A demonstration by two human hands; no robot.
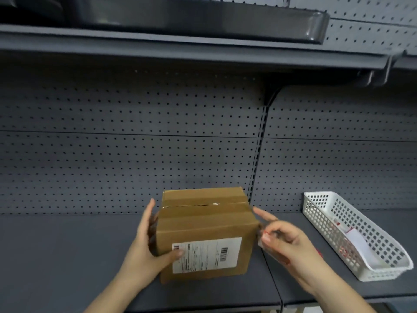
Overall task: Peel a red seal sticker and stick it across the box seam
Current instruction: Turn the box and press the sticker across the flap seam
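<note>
Brown cardboard box (pixel 204 231) sits on the dark grey shelf (pixel 67 256), its taped top seam (pixel 203 205) facing up and a white shipping label (pixel 206 255) on the near face. The left hand (pixel 144 247) clamps the box's left side, thumb on the label. The right hand (pixel 286 240) hovers just beside the right edge, fingers pinched on something blurred, possibly a red seal sticker (pixel 266 233). To the right, a white plastic mesh basket (pixel 370 265) holds half-hidden white sheets (pixel 358 240) with red marks.

Both forearms bare, no sleeves; left hand (pixel 144 247) & right hand (pixel 291 245) ungloved.
</note>
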